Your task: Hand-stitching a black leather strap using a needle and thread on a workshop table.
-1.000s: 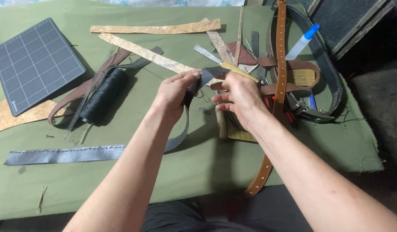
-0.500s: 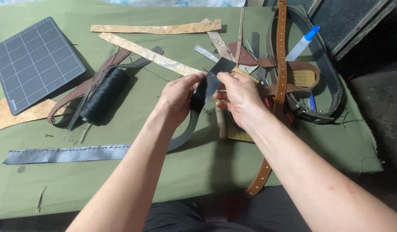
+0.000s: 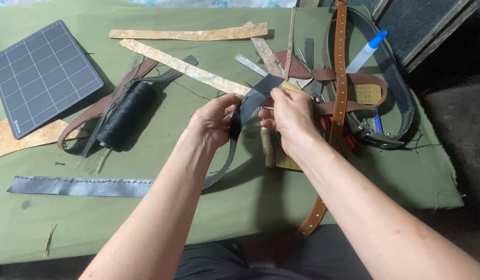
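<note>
A green cloth covers the counter (image 3: 146, 218), seen from above. At far left lies a dark gridded cutting mat (image 3: 40, 75), with a tan scrap of cork-like sheet (image 3: 17, 137) below it. Further right, a spool of black thread (image 3: 127, 114) rests on a brown leather strap (image 3: 102, 111), and pale speckled strips (image 3: 188, 67) cross the top of the counter.

At centre both hands are closed on a grey strap (image 3: 248, 106) – its long tail (image 3: 79, 186) runs flat along the cloth to the left. The left hand (image 3: 211, 122) pinches the strap where it curves upward; the right hand (image 3: 289, 116) grips its raised end, fingers curled tight, possibly around a small tool, though that is hard to make out.

Right of the hands, a long tan belt with punched holes (image 3: 338, 93) runs top to bottom over a crowded pile of leather scraps, red-handled tools (image 3: 349, 140) and a glue bottle with a blue cap (image 3: 367, 52).

The risk here looks like slippage – the strap is bent under tension, and a loosened pinch could let it spring free or twist out of line.
</note>
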